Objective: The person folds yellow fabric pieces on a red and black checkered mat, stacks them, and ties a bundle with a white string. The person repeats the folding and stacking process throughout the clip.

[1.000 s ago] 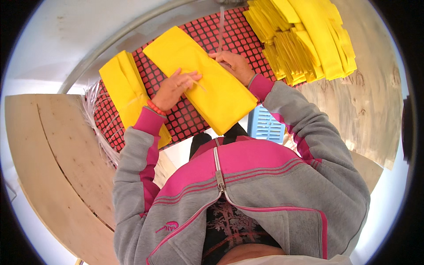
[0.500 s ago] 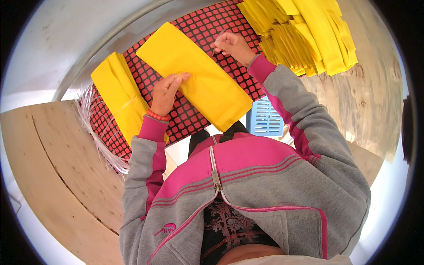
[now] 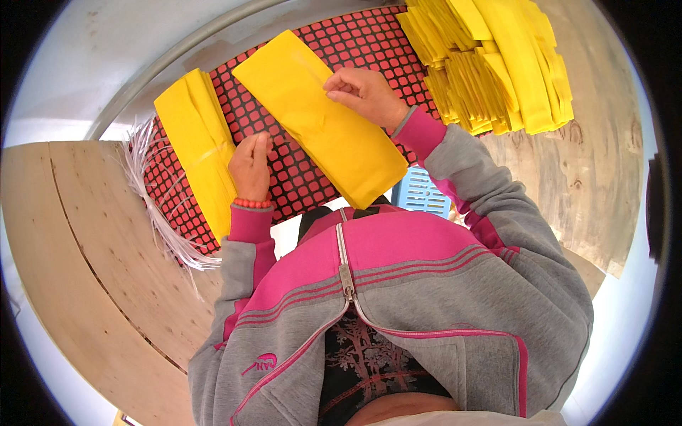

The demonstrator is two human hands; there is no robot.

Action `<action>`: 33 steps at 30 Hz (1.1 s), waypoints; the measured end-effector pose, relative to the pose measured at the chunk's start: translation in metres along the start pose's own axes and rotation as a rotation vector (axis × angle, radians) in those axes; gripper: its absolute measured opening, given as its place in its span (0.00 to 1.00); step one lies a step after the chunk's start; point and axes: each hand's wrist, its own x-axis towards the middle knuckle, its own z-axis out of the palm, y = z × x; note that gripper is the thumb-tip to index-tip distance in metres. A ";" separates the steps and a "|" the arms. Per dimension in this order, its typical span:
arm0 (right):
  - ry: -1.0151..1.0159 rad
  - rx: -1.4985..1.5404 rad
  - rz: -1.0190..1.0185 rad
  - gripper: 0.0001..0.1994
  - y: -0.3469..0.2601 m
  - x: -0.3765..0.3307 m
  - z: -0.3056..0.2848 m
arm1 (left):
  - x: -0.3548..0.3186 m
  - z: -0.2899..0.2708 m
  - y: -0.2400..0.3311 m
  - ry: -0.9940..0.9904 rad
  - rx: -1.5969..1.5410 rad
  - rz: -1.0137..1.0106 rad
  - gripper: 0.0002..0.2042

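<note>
Centrally, one long flat yellow paper bag (image 3: 323, 121) lies on the red-and-black checked mat (image 3: 298, 177). Right hand (image 3: 366, 94) pinches its upper edge with curled fingers; left hand (image 3: 250, 165) rests beside it, fingers together. One folded yellow stack (image 3: 195, 145) lies left, one big yellow pile (image 3: 490, 60) right.

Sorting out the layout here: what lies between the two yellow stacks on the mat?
In the head view, the left hand rests on the red-and-black mat between the narrow stack and the wide stack.

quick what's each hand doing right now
Left hand: fingers straight, holding nothing, beside the long yellow paper bag.
Right hand: fingers curled, pinching that bag.
</note>
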 end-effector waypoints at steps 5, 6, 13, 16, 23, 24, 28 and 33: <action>0.011 0.053 0.073 0.05 0.000 -0.003 0.002 | -0.020 -0.013 -0.006 0.094 0.169 0.017 0.12; 0.014 0.022 0.046 0.05 0.000 -0.004 0.002 | -0.020 -0.011 -0.005 0.140 0.129 0.174 0.12; -0.033 -0.261 -0.111 0.04 -0.005 -0.006 0.013 | 0.005 0.012 0.022 -0.138 -0.118 0.176 0.13; -0.009 -0.315 -0.136 0.04 -0.008 -0.010 0.019 | 0.034 0.033 0.026 -0.284 -0.179 0.107 0.12; 0.181 -0.199 -0.055 0.04 -0.013 -0.021 0.027 | 0.044 0.059 0.024 -0.317 -0.351 -0.044 0.06; 0.198 -0.207 -0.059 0.04 -0.014 -0.022 0.027 | 0.043 0.060 0.024 -0.323 -0.332 -0.048 0.06; 0.207 -0.317 -0.168 0.04 -0.019 -0.024 0.027 | 0.039 0.066 0.022 -0.310 -0.297 0.006 0.06; 0.180 -0.475 -0.267 0.04 -0.028 -0.020 0.030 | 0.033 0.071 0.017 -0.311 -0.248 0.104 0.08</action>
